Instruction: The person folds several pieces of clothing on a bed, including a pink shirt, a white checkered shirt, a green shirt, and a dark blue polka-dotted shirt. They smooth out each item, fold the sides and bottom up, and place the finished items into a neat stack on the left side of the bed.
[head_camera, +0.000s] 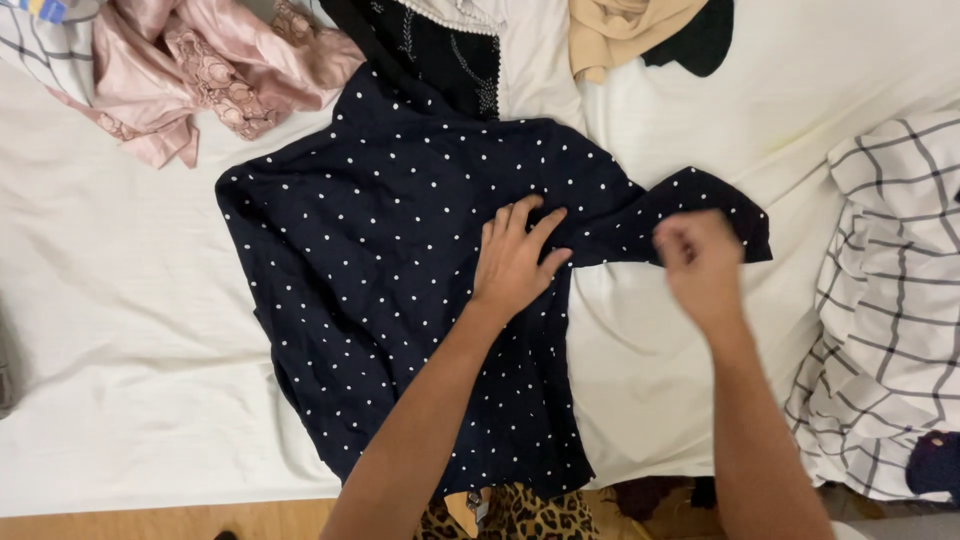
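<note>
Head view looks straight down on my work: a navy polka-dot blouse (400, 270) lies spread on the white bedsheet (120, 300), filling the middle. My left hand (515, 262) rests flat on it at centre, fingers spread and pressing the cloth down. My right hand (700, 262), at about three o'clock from the left, is closed around the edge of the blouse's sleeve (690, 205); it is blurred, so I cannot tell the exact grip. A pink lace garment (200, 70) sits at eleven o'clock, a tan cloth (625, 30) at one o'clock, a checked white fabric (890, 290) at three o'clock.
</note>
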